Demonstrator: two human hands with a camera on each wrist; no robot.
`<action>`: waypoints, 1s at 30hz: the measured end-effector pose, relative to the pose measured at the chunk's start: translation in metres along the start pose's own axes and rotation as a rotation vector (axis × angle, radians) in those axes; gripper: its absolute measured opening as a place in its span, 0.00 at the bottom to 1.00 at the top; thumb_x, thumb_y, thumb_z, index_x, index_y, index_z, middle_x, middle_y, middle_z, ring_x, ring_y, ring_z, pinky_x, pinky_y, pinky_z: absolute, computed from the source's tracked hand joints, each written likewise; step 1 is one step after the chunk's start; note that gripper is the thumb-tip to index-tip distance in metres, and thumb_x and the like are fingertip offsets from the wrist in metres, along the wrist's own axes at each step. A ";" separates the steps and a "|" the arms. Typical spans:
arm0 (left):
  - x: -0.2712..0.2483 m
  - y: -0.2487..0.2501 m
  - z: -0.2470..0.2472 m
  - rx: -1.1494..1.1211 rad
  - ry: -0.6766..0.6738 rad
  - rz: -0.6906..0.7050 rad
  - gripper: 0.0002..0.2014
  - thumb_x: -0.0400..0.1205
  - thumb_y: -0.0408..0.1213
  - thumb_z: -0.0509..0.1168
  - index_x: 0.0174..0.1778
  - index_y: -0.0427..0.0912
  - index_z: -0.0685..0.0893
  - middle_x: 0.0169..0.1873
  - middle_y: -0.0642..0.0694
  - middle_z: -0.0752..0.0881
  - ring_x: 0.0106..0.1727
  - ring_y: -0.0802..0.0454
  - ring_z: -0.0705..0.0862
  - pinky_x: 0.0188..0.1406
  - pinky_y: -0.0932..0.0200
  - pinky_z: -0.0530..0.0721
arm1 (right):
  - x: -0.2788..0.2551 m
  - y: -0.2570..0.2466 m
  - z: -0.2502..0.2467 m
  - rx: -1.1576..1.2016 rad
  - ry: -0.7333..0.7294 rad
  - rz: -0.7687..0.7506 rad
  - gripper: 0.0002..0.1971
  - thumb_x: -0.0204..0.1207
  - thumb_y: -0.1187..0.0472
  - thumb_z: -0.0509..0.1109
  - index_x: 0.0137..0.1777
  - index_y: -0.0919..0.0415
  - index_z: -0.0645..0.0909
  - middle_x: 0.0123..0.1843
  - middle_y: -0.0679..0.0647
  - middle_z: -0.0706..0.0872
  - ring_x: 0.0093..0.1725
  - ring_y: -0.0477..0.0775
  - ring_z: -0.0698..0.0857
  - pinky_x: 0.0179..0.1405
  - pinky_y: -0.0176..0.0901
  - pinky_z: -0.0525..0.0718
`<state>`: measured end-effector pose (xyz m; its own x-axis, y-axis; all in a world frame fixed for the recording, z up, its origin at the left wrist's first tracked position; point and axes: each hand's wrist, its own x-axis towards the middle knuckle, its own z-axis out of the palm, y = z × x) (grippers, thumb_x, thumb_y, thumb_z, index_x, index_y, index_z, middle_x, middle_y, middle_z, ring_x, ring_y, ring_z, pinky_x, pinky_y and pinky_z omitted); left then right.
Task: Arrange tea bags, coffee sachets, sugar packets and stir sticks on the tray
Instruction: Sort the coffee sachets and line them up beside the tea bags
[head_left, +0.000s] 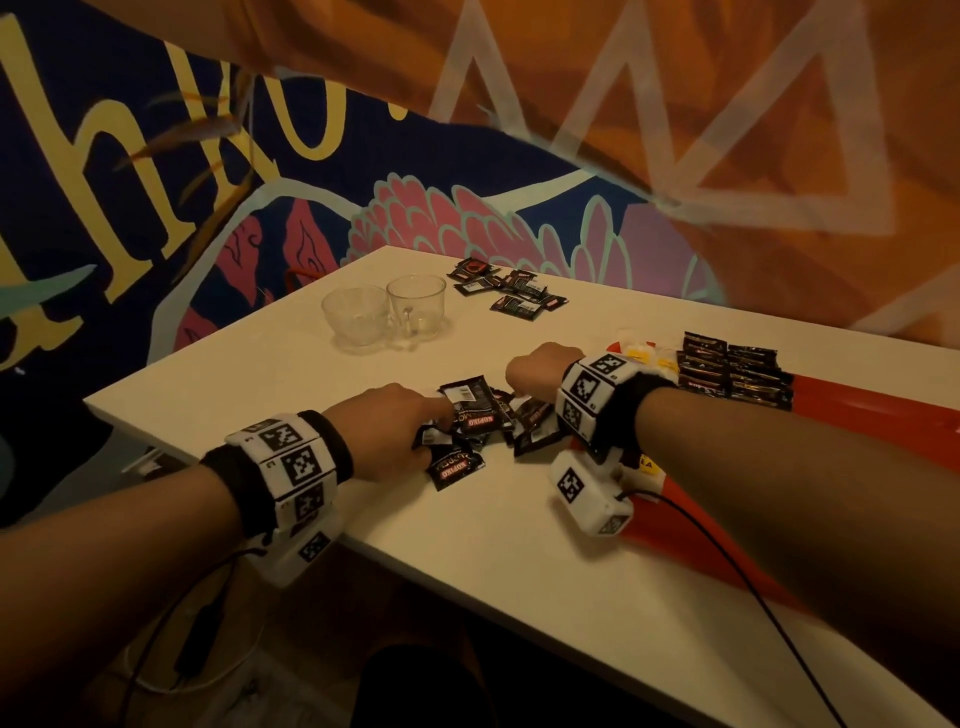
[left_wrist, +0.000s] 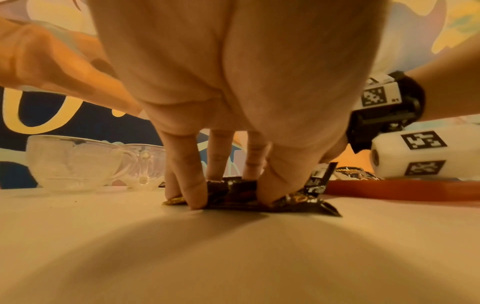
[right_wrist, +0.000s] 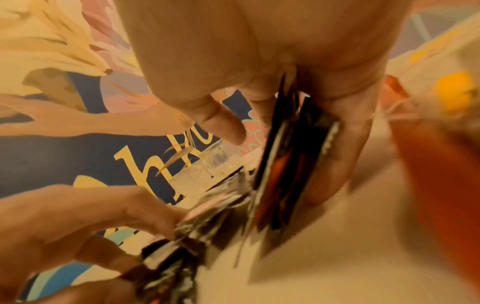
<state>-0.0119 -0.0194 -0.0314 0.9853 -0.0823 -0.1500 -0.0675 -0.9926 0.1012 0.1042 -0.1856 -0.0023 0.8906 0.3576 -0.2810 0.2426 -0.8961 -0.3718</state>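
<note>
Several dark coffee sachets (head_left: 470, 415) are being gathered on the table (head_left: 519, 545), beside the red tray (head_left: 857, 405). A stack is pinched by the right hand (right_wrist: 285, 72); loose ones are pressed under the left hand's (left_wrist: 233, 82) curled fingertips (left_wrist: 193, 193). Edges should be squared before lifting.

Both hands (head_left: 387, 423) (head_left: 537, 371) down, fingers curled

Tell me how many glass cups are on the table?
2. One glass cup sits at the table's far left; the other glass cup stands right beside it, apparently touching. None seem hidden.
</note>
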 end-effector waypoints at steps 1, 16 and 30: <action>0.000 0.002 0.001 -0.004 0.007 0.016 0.19 0.83 0.41 0.65 0.71 0.54 0.76 0.58 0.49 0.85 0.53 0.51 0.81 0.48 0.57 0.78 | 0.000 -0.003 0.002 0.025 -0.026 0.003 0.15 0.81 0.51 0.61 0.37 0.60 0.70 0.45 0.60 0.80 0.39 0.54 0.77 0.45 0.45 0.72; 0.015 0.026 0.002 -0.108 0.145 -0.009 0.13 0.75 0.37 0.77 0.42 0.49 0.76 0.39 0.52 0.79 0.43 0.48 0.81 0.33 0.60 0.71 | -0.012 -0.026 0.012 0.035 -0.145 -0.169 0.18 0.80 0.59 0.68 0.67 0.66 0.81 0.64 0.60 0.83 0.58 0.59 0.82 0.59 0.46 0.80; 0.016 0.020 -0.002 -0.089 -0.155 -0.286 0.25 0.76 0.63 0.71 0.30 0.43 0.79 0.25 0.49 0.80 0.29 0.52 0.77 0.31 0.59 0.75 | -0.005 -0.008 0.016 0.346 -0.096 -0.063 0.29 0.73 0.58 0.79 0.73 0.61 0.74 0.69 0.56 0.81 0.67 0.59 0.80 0.57 0.44 0.76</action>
<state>0.0030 -0.0400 -0.0301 0.9260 0.1792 -0.3323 0.2293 -0.9662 0.1179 0.0916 -0.1764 -0.0122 0.8339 0.4469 -0.3240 0.1363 -0.7355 -0.6637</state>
